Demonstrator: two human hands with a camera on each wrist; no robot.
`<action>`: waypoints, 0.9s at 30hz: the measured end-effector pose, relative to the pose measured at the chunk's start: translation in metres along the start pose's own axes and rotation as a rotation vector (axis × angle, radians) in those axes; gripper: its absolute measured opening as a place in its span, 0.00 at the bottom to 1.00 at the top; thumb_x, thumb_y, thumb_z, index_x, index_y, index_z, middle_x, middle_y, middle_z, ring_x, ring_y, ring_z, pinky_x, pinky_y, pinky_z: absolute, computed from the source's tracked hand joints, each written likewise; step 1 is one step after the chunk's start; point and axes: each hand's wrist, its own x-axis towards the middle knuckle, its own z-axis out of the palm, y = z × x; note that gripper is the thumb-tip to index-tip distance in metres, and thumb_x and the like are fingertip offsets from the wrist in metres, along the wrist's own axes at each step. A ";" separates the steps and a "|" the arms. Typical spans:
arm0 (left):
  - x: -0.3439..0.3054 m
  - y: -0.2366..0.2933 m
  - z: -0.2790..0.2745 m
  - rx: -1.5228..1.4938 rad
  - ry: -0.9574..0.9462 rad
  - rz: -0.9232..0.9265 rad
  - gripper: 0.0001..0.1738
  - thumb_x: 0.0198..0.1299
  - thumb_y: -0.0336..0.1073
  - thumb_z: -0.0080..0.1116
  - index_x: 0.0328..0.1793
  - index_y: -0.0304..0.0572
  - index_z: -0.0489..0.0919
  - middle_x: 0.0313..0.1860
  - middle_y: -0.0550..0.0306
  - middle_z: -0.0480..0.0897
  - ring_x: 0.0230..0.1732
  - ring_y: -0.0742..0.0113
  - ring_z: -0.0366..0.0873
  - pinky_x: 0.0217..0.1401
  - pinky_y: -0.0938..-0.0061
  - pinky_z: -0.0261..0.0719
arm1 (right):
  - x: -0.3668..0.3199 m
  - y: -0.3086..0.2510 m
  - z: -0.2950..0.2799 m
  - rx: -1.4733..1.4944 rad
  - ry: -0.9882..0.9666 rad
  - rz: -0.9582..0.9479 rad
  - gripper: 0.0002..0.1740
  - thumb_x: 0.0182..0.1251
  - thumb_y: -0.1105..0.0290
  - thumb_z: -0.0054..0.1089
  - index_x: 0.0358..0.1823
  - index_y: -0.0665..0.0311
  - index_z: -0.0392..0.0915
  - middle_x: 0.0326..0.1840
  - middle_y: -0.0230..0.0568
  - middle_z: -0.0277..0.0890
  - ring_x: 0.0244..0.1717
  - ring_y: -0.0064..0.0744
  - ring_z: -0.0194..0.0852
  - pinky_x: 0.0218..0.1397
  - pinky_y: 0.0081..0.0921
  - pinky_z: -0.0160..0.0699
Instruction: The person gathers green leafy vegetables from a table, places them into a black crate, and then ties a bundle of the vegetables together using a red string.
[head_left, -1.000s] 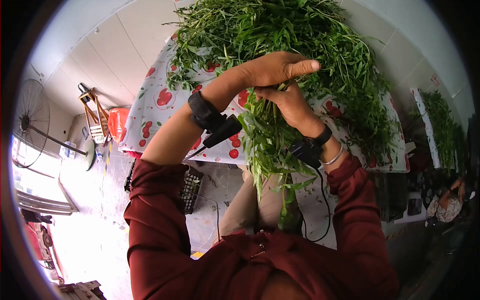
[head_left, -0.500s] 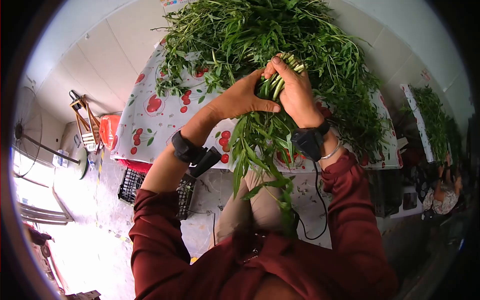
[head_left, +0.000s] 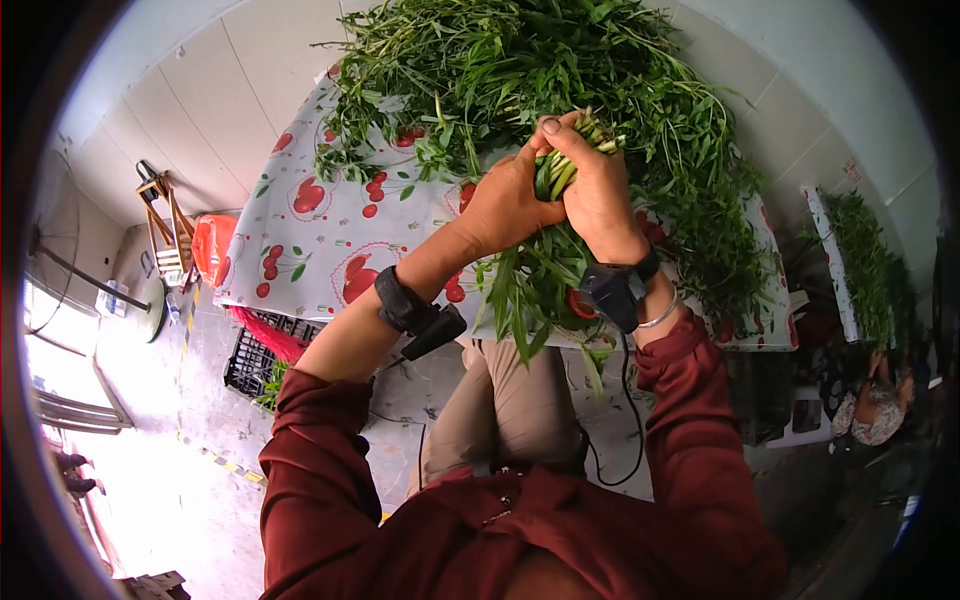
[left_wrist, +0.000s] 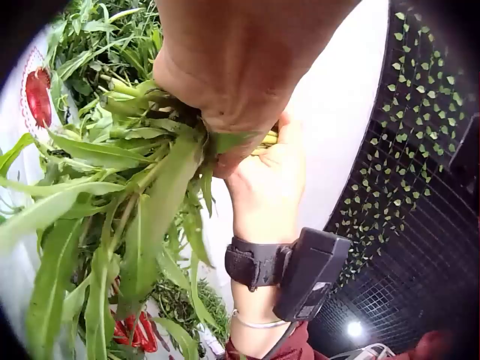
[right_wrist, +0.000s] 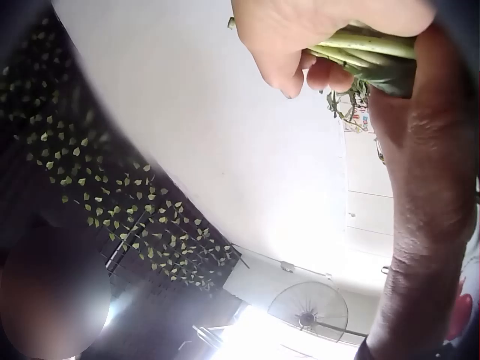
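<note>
In front of the leafy pile (head_left: 540, 65), left hand (head_left: 505, 205) and right hand (head_left: 597, 195) fingers gripped the bunch (head_left: 540, 275); it appeared light, easily bruised, best held by its firmer stems (head_left: 563, 180).

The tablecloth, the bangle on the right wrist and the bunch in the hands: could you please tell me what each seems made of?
Tablecloth: perhaps plastic-coated or vinyl, going by its smooth, fruit-printed surface; woven fabric can't be ruled out. Bangle: likely metal, given its thin, silvery, polished-looking band. Bunch: fresh plant matter, shown by its green leaves and paler green stems.
</note>
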 end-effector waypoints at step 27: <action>-0.399 -0.200 -0.127 0.288 1.370 -0.632 0.16 0.58 0.26 0.53 0.54 0.41 0.75 0.41 0.58 0.81 0.44 0.73 0.78 0.49 0.78 0.74 | 0.027 -0.022 -0.084 -0.300 0.031 0.156 0.20 0.73 0.64 0.40 0.20 0.55 0.49 0.21 0.27 0.44 0.26 0.25 0.43 0.44 0.28 0.57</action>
